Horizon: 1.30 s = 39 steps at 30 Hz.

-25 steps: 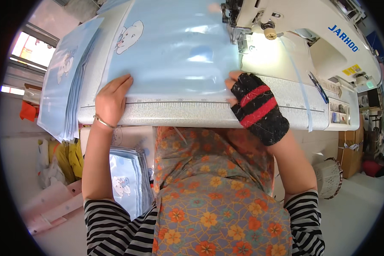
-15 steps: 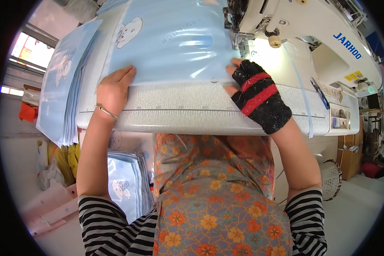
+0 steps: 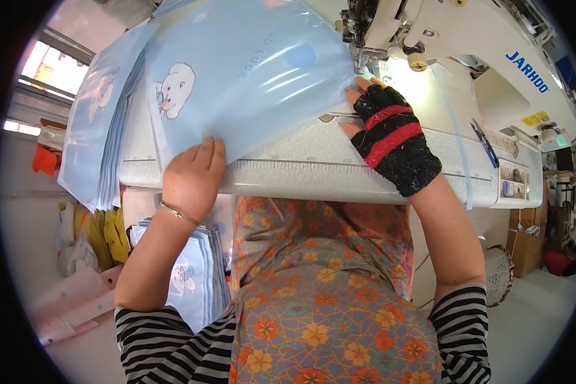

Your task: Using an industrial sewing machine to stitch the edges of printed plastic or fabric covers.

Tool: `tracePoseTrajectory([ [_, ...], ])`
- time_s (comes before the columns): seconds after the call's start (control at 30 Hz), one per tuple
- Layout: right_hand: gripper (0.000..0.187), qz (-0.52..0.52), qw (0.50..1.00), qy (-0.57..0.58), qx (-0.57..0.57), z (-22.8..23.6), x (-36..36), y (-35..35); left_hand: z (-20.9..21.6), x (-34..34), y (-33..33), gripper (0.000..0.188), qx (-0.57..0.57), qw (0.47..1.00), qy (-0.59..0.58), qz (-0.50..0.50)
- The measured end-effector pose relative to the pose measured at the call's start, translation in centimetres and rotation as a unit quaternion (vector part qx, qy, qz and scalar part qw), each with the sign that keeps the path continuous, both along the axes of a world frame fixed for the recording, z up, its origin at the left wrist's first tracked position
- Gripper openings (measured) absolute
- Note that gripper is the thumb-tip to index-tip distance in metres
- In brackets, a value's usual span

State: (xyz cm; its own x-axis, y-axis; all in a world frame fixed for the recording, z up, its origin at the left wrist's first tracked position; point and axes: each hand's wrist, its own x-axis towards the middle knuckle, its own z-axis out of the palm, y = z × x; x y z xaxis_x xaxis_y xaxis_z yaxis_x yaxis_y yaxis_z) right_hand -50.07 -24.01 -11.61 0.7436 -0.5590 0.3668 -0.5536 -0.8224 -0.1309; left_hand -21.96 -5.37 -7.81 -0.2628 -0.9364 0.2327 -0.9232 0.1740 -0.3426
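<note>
The left hand [image 3: 192, 179] lies flat and spread on the near left corner of a pale blue plastic sheet [image 3: 249, 77], palm down at the front edge of the sewing table [image 3: 313, 169], a thin bracelet [image 3: 179, 214] at its wrist. The right hand [image 3: 390, 131], in a black fingerless glove with red stripes, rests on the sheet's right edge with its bare fingertips [image 3: 358, 89] pressing the plastic close beside the needle area of the white sewing machine [image 3: 441, 38]. Compared with a moment ago, the sheet has swung: its near edge, which ran level along the table front, now slants up to the right, and the right hand has moved farther in toward the machine while the left has stayed near the table edge. That suggests the sheet is being turned and fed so a fresh edge meets the needle. The sheet spans the space between both hands and stretches away to the far left, its printed cartoon animal [image 3: 173, 86] just beyond the left hand. A stack of like sheets [image 3: 96, 128] hangs over the table's left end, and another pile [image 3: 195, 278] sits lower down by the person's left elbow.
</note>
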Motion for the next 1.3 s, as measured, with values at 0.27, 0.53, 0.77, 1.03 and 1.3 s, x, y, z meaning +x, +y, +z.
tracePoseTrajectory([
  [0.27,0.051,0.012,0.999,-0.035,0.017,-0.6,-0.2,0.1,1.9,-6.6,2.5,0.036,0.102,0.994,0.032,-0.029],
  [0.53,0.042,0.129,0.985,-0.111,0.004,0.6,-1.7,2.6,1.5,-13.6,1.5,0.038,0.125,0.972,0.157,-0.123],
  [0.77,0.027,0.204,0.959,-0.146,0.135,0.7,-3.3,8.4,1.3,-14.4,0.2,0.038,0.166,0.956,0.205,-0.13],
  [1.03,0.032,0.165,0.969,-0.142,0.116,1.1,-3.7,7.1,-1.7,-6.9,4.1,0.055,-0.045,0.965,0.244,0.085],
  [1.3,0.046,0.117,0.981,-0.113,0.103,1.3,-2.7,6.4,-1.5,4.0,1.4,0.048,-0.092,0.976,0.196,0.036],
])
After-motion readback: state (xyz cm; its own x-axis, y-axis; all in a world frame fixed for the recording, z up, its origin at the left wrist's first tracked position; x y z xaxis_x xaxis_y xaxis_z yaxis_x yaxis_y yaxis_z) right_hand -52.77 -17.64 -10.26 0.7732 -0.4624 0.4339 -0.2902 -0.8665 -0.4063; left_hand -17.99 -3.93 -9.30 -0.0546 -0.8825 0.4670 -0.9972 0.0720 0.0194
